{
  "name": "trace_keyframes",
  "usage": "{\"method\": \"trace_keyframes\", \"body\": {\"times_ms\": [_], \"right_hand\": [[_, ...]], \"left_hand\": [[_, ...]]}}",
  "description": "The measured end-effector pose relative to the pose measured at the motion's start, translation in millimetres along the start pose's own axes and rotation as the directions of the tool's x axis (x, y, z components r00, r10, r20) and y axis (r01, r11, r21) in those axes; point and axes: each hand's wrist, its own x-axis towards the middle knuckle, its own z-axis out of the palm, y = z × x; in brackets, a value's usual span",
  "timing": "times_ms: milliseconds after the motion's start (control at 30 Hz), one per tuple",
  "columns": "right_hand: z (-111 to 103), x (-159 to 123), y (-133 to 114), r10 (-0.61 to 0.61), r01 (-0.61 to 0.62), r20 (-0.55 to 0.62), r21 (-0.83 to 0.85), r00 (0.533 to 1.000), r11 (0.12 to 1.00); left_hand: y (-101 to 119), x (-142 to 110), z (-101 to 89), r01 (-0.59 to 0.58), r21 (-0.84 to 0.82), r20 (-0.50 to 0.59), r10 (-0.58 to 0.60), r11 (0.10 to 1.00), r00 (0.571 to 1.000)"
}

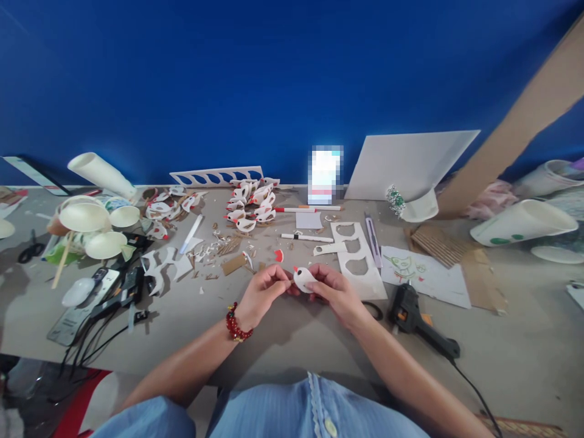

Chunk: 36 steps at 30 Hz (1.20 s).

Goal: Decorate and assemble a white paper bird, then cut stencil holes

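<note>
A small white bird cutout (303, 280) with a red beak and a dark patch is pinched between the thumb and fingers of my right hand (335, 291). Just left of it, my left hand (267, 293) has thumb and fingertips pressed together near the bird's edge; whatever they hold is too small to make out. A red bead bracelet circles my left wrist. Beyond my hands lies a small red-and-white scrap (278, 255). To the right rests a white sheet with cut-out holes (365, 267).
Several finished-looking birds (253, 207) cluster at the back. A black glue gun (410, 316) with its cord lies right, beside a bird drawing (424, 277) and a utility knife (373, 240). Paper cups (84, 213), a power strip (86, 304) and cables crowd the left. Cardboard scraps litter the middle.
</note>
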Motion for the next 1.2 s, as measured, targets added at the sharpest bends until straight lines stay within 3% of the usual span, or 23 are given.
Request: {"method": "trace_keyframes", "body": {"times_ms": [1200], "right_hand": [[-2.1, -1.0, 1.3, -0.026, 0.026, 0.022, -0.019, 0.999, 0.999]], "left_hand": [[-3.0, 0.1, 0.5, 0.014, 0.034, 0.023, -0.015, 0.999, 1.0]]}}
